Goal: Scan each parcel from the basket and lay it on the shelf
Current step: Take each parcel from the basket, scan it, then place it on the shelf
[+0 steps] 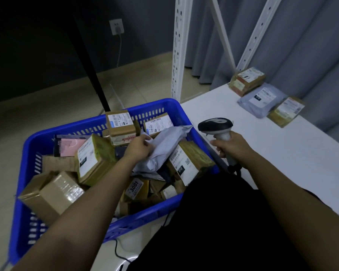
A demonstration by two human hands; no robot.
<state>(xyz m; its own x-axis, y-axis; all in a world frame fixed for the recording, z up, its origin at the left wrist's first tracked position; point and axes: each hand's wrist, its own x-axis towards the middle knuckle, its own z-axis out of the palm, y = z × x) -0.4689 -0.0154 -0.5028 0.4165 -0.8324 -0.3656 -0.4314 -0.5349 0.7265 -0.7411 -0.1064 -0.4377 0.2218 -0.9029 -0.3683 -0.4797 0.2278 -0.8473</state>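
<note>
A blue plastic basket [25, 153] on the floor is heaped with several brown cardboard parcels and mailer bags. My left hand [138, 147] reaches into it and grips a crumpled grey-white mailer bag [164, 145] lying on top of the pile. My right hand [231, 145] holds the handle of a black and white barcode scanner [216, 125], which sits just right of the basket's rim, above the white shelf [282, 153]. The scanner's head points left, toward the basket.
At the shelf's far right lie three parcels: a brown box [247, 80], a grey mailer bag [262, 99] and another brown box [287, 111]. White perforated uprights [179, 45] rise behind the shelf. A black pole [90, 65] stands behind the basket. A black cable [117, 251] trails on the floor.
</note>
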